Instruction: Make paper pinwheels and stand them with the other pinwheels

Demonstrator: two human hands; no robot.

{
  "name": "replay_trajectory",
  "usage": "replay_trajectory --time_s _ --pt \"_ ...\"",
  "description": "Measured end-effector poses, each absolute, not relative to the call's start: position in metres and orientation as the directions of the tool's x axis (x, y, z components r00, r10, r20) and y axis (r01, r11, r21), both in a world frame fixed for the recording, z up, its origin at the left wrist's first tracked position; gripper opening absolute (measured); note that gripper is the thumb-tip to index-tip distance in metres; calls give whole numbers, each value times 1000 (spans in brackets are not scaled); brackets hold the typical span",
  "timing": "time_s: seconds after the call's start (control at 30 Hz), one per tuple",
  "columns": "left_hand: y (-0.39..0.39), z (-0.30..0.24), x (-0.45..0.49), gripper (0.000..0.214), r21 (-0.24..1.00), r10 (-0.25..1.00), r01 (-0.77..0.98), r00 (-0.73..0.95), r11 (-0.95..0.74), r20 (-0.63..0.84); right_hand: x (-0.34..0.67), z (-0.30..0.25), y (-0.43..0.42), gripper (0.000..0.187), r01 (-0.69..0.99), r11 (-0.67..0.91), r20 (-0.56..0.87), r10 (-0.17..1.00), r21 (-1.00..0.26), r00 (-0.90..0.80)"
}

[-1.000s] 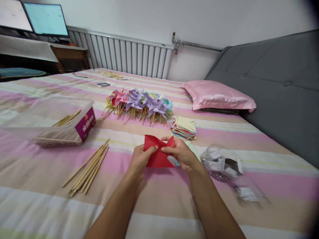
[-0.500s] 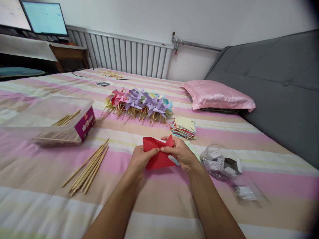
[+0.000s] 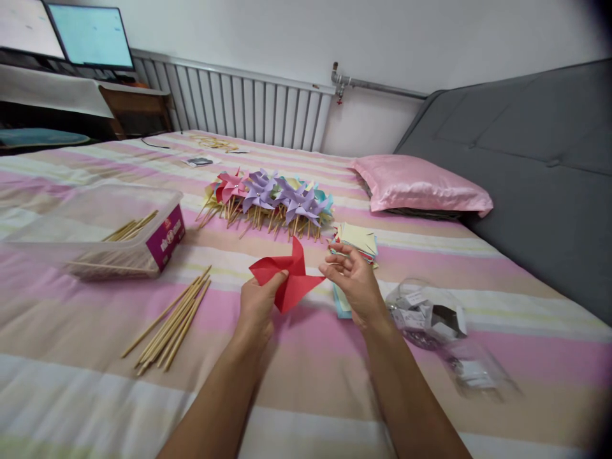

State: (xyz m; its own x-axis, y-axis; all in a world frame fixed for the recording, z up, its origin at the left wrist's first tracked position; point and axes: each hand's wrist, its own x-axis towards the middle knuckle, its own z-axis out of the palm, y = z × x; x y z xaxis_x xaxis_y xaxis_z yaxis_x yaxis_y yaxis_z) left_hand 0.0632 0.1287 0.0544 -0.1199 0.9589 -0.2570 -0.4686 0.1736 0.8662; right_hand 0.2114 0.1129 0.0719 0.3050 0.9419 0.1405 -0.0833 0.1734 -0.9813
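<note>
The left hand [image 3: 257,305] pinches a red paper pinwheel [image 3: 287,280] between thumb and fingers, near the folded centre. The sheet is smooth and matte, with pointed blades curling inward, and it is held just above the striped bedsheet [image 3: 306,382]. The right hand [image 3: 354,285] hangs loosely open just beside the pinwheel's right tip, fingers gently curled, holding nothing.

Left of the hands lies a loose bundle of thin wooden sticks [image 3: 169,322], pale and straight, fanned slightly on the cloth. Beyond them sits a clear plastic box [image 3: 157,252] with a purple label, with more sticks inside. Farther back, a heap of finished pinwheels [image 3: 270,197] in purple, pink and blue rests on its sticks. A stack of coloured paper squares [image 3: 357,241] lies just behind the right hand, and a light blue sheet [image 3: 340,305] peeks out below it. To the right, a clear jar [image 3: 425,312] lies on its side with small pale pieces inside. A glossy pink pillow [image 3: 421,185] rests against the grey padded headboard [image 3: 526,159].
</note>
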Motion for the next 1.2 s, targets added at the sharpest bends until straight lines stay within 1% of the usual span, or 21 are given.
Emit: replay_trajectory --time_s 0.07,0.1,0.17,0.23,0.3,0.33,0.4,0.57,0.7,0.77,0.97,1.07,1.2 --pt "130 56 62 28 846 948 -508 -158 163 -277 213 76 111 36 8 225 215 922 -974 320" --pt "131 57 61 28 836 942 -525 -172 159 -288 214 78 109 30 43 232 235 932 -972 275" --pt "132 58 61 29 822 934 -548 -190 154 -301 215 82 105 23 97 219 229 968 -971 102" --pt "132 58 60 29 811 935 -566 -189 146 -300 214 84 100 25 150 193 179 979 -970 -98" --pt "132 57 60 29 796 939 -586 -169 149 -300 213 83 98 34 197 190 140 961 -962 -240" --pt "132 56 60 29 789 940 -594 -157 155 -303 212 82 98 36 219 202 137 951 -954 -278" --pt "132 56 60 29 780 943 -601 -130 171 -307 208 78 99 36 266 245 162 940 -932 -301" --pt "130 56 61 27 787 951 -591 -104 177 -292 202 69 103 29 338 304 222 940 -891 -260" --pt "129 57 61 24 772 954 -608 -78 184 -288 199 66 106 15 328 302 239 946 -895 -217" --pt "129 58 62 22 764 959 -620 -62 180 -277 197 65 107 11 313 303 256 949 -900 -183" --pt "128 58 63 20 769 964 -622 -82 148 -253 186 63 110 18 258 284 290 957 -924 -15" --pt "127 58 63 19 781 968 -611 -92 130 -233 183 61 111 16 269 259 294 951 -928 98" --pt "125 61 64 18 787 967 -601 -88 140 -240 180 60 111 13 296 244 302 938 -924 171"
